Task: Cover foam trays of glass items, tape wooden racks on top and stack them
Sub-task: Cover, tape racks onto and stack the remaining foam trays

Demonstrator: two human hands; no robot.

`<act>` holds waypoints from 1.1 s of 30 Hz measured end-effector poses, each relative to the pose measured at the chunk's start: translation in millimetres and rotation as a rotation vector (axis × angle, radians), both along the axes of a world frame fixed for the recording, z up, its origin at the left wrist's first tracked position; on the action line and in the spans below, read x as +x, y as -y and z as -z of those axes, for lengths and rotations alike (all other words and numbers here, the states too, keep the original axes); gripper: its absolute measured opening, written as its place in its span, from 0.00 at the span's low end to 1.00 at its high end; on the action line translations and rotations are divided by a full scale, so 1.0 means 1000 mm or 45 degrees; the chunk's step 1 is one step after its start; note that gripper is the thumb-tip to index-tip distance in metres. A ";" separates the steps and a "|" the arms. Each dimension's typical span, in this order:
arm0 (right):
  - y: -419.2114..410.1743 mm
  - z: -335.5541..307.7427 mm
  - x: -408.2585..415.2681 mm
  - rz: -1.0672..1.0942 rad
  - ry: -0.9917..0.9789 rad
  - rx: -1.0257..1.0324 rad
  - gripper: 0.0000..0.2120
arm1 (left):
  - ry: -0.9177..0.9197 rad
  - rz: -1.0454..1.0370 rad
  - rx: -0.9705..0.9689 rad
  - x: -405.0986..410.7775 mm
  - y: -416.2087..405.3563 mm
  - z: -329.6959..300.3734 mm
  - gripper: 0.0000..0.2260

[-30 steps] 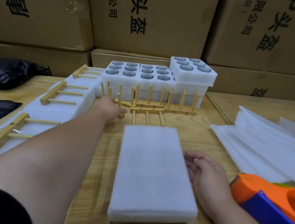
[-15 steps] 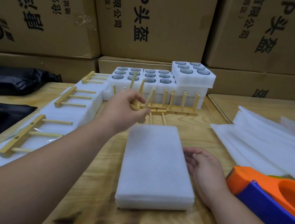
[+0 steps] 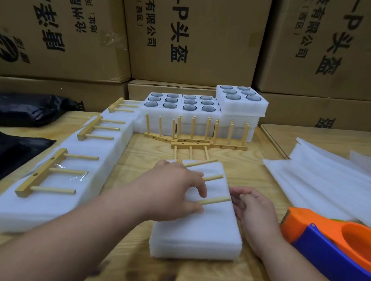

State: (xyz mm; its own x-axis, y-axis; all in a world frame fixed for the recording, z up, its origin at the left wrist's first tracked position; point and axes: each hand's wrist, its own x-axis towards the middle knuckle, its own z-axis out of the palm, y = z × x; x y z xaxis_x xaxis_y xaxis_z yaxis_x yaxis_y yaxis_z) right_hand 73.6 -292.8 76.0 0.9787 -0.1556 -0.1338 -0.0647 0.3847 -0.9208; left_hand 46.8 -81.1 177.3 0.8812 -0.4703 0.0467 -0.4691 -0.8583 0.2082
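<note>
Head view: rack going onto covered tray

Wooden table [image 3: 191,280], cardboard boxes [image 3: 195,32] walled behind. Left hand [image 3: 171,190] grips wooden rack [image 3: 212,188] lying on covered foam tray [image 3: 198,221] at centre. Right hand [image 3: 254,209] relaxed, touching the tray's right edge. Tape dispenser [image 3: 338,243] right (partly cropped), spare racks [image 3: 193,138] beyond, open trays of glasses [image 3: 203,105] behind.
</note>
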 end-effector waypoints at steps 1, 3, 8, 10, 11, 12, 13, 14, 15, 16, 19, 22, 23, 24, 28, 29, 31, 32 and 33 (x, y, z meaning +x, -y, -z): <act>0.000 0.000 0.000 0.003 0.001 -0.008 0.15 | 0.015 0.009 0.003 0.000 0.000 0.002 0.15; -0.001 0.000 -0.001 0.009 0.004 -0.015 0.14 | 0.039 0.023 0.009 0.000 0.000 0.006 0.16; 0.000 -0.001 -0.002 0.019 -0.001 -0.031 0.14 | 0.083 0.034 -0.087 -0.005 -0.005 0.022 0.23; -0.001 -0.002 -0.002 0.015 -0.004 -0.050 0.14 | 0.082 0.011 -0.142 -0.007 -0.009 0.027 0.29; -0.001 -0.002 -0.002 0.013 -0.004 -0.057 0.13 | 0.078 -0.003 -0.160 -0.008 -0.011 0.029 0.31; -0.001 -0.002 -0.002 0.012 -0.005 -0.062 0.13 | 0.072 -0.011 -0.169 -0.008 -0.013 0.030 0.32; -0.001 -0.002 -0.002 0.011 -0.005 -0.063 0.13 | 0.069 -0.012 -0.172 -0.008 -0.014 0.032 0.33; -0.001 -0.002 -0.002 0.012 -0.005 -0.061 0.12 | 0.072 -0.010 -0.174 -0.009 -0.014 0.034 0.33; -0.001 -0.002 -0.002 0.013 -0.006 -0.064 0.12 | 0.081 -0.007 -0.182 -0.010 -0.014 0.035 0.33; -0.001 -0.001 -0.002 0.012 -0.008 -0.075 0.12 | 0.094 -0.007 -0.190 -0.010 -0.014 0.037 0.32; 0.000 0.001 -0.001 0.005 -0.013 -0.110 0.12 | 0.126 -0.015 -0.178 -0.012 -0.013 0.039 0.32; 0.001 0.003 0.001 0.008 -0.024 -0.107 0.12 | 0.152 -0.033 -0.303 -0.014 -0.017 0.041 0.37; 0.001 0.004 0.001 0.007 -0.028 -0.103 0.12 | 0.166 -0.067 -0.440 -0.016 -0.020 0.044 0.36; 0.001 0.005 0.002 0.007 -0.032 -0.104 0.13 | 0.194 -0.125 -0.609 -0.017 -0.025 0.048 0.34; 0.001 0.005 0.001 0.022 -0.026 -0.134 0.14 | 0.168 -0.590 -1.004 -0.021 -0.056 0.085 0.21; 0.000 0.004 0.001 0.024 -0.029 -0.134 0.14 | 0.105 -0.691 -0.930 -0.020 -0.062 0.095 0.19; 0.000 0.004 0.001 0.029 -0.034 -0.133 0.14 | 0.029 -0.758 -0.688 -0.018 -0.066 0.108 0.19; 0.000 0.004 0.001 0.032 -0.035 -0.141 0.14 | 0.032 -0.721 -0.565 -0.017 -0.064 0.111 0.19; 0.000 0.004 0.001 0.037 -0.036 -0.154 0.14 | 0.048 -0.663 -0.438 -0.015 -0.061 0.112 0.18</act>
